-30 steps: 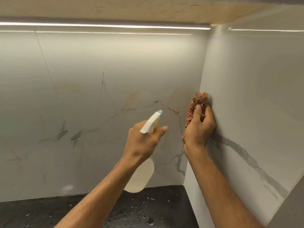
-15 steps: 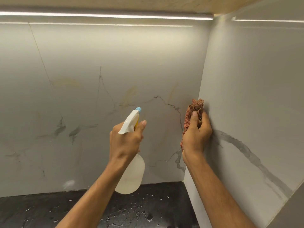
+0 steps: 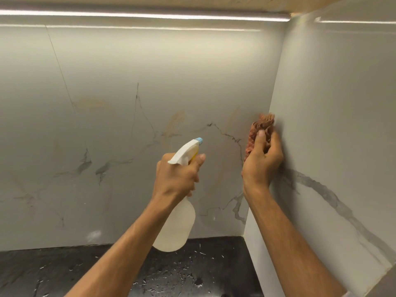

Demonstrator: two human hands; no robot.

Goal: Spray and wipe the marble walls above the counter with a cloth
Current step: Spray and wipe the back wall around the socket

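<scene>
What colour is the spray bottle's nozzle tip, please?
Light blue nozzle tip, seen in the head view.

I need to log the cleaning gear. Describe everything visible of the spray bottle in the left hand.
The translucent plastic spray bottle has a rounded, pale body, a white trigger head and a small light-blue nozzle tip, with a bit of yellow under the head. The left hand grips its neck and holds it above the dark wet counter, its nozzle aimed up and right at the back marble wall.

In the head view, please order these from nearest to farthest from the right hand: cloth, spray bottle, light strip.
From the right hand:
1. The cloth, held in that hand against the side wall.
2. The spray bottle, to its left, in the left hand.
3. The light strip, high above, under the cabinet.
</scene>
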